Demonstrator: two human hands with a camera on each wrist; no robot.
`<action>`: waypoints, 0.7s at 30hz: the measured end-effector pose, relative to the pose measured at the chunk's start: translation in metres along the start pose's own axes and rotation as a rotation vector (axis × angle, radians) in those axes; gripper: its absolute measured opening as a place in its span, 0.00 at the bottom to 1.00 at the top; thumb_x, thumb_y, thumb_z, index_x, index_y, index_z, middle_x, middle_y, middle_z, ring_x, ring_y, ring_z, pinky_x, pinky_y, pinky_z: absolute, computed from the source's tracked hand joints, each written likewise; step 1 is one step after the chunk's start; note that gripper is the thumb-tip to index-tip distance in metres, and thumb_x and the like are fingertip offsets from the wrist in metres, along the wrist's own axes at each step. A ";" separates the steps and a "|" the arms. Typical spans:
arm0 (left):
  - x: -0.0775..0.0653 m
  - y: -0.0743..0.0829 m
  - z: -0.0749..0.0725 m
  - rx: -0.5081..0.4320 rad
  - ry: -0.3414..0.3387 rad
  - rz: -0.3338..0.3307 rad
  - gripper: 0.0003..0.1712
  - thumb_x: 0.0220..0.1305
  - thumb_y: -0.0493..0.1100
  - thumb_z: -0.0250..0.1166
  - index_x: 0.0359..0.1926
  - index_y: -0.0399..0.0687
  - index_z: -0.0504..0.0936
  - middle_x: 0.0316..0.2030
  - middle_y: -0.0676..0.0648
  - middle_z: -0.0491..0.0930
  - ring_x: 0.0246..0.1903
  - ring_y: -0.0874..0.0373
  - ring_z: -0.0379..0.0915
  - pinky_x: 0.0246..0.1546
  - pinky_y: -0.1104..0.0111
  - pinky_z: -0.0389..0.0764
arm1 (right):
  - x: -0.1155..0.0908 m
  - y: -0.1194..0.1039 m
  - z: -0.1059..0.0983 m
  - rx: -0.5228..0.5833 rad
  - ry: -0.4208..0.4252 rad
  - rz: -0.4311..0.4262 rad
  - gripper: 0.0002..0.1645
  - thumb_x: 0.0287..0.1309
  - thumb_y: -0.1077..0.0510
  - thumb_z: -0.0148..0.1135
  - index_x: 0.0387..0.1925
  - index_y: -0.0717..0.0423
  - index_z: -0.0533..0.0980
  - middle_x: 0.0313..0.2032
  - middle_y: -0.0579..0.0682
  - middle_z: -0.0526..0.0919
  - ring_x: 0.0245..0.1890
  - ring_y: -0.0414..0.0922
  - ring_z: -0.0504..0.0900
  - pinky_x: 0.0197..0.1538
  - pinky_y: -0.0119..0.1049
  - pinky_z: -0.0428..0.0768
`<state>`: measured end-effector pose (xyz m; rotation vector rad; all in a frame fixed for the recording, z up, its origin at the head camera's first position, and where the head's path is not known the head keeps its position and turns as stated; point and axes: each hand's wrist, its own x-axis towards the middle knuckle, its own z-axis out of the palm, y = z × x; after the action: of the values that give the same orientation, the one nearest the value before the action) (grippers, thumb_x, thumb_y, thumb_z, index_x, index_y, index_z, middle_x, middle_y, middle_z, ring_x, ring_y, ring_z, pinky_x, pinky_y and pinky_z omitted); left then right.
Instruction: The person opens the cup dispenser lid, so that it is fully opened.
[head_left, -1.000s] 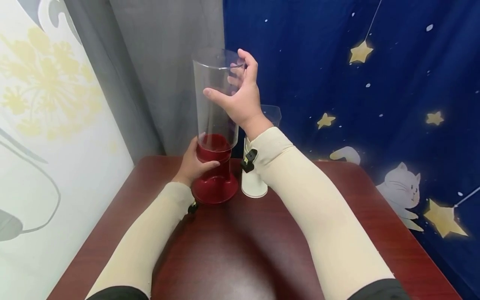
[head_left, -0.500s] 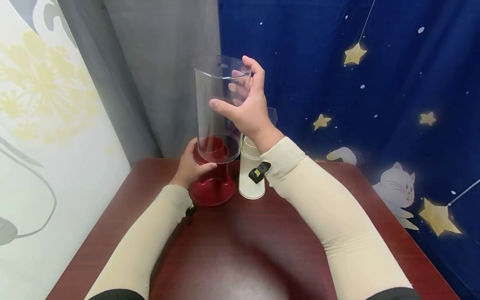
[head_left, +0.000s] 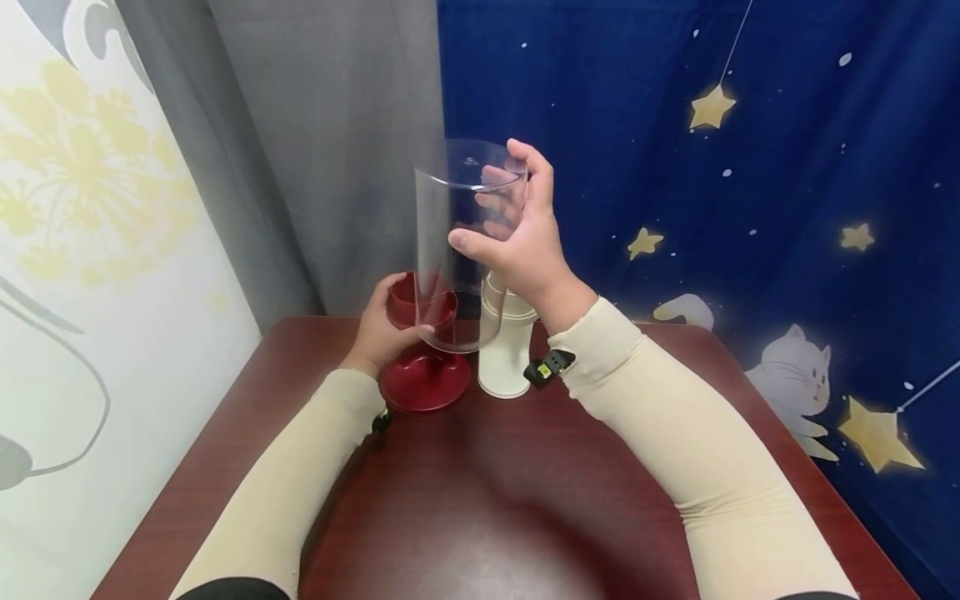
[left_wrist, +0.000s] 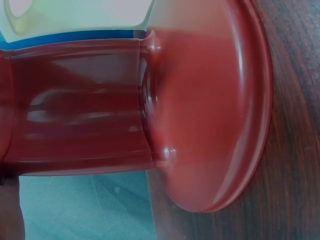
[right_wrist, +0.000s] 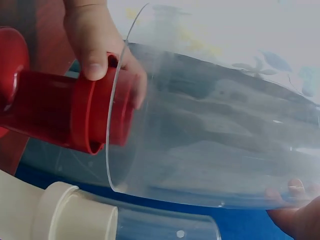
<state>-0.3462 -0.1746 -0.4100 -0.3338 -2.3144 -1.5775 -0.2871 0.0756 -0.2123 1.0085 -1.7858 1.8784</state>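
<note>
The blue curtain [head_left: 780,175] is the biggest thing I can see from over here, and in front of it is the worktop [head_left: 450,517]. Next comes the big clear tube [head_left: 435,258], held up in the air with its bottom end near the top of the red stand [head_left: 423,387]. They overlap in my pictures, but I can't tell if they touch. The red stand is upright on the worktop. Beside it is the thinner white stand [head_left: 504,358], and it seems to have its own small clear tube [right_wrist: 167,222] on its end. So I think the white one is done and the red one isn't, because its tube is not joined on. I'd guess lining up and pushing on is left, unless the tube is coming off. The right hand [head_left: 528,242] has its grip round the big tube, and the left hand [head_left: 378,333] holds the red stand's top.
</note>
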 end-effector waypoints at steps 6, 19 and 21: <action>0.001 -0.001 0.000 -0.004 0.008 0.027 0.58 0.51 0.52 0.85 0.78 0.67 0.61 0.71 0.46 0.71 0.67 0.46 0.69 0.60 0.44 0.83 | -0.011 0.004 -0.009 -0.026 0.005 0.012 0.83 0.25 0.23 0.87 0.77 0.45 0.49 0.71 0.56 0.72 0.63 0.54 0.79 0.64 0.56 0.81; -0.001 -0.002 0.001 -0.012 0.009 0.042 0.58 0.52 0.47 0.84 0.78 0.66 0.60 0.73 0.48 0.69 0.69 0.46 0.67 0.59 0.45 0.84 | -0.046 0.017 -0.033 -0.018 -0.004 0.022 0.81 0.27 0.24 0.86 0.76 0.46 0.50 0.71 0.57 0.72 0.65 0.54 0.77 0.67 0.59 0.78; -0.001 -0.002 0.001 -0.011 0.007 0.042 0.58 0.52 0.47 0.84 0.78 0.66 0.60 0.73 0.48 0.69 0.69 0.46 0.67 0.60 0.45 0.83 | -0.051 0.020 -0.036 -0.015 -0.003 0.020 0.80 0.29 0.25 0.87 0.76 0.46 0.50 0.71 0.58 0.72 0.66 0.56 0.77 0.66 0.54 0.79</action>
<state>-0.3463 -0.1742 -0.4125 -0.3763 -2.2791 -1.5690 -0.2752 0.1187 -0.2610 0.9924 -1.8150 1.8739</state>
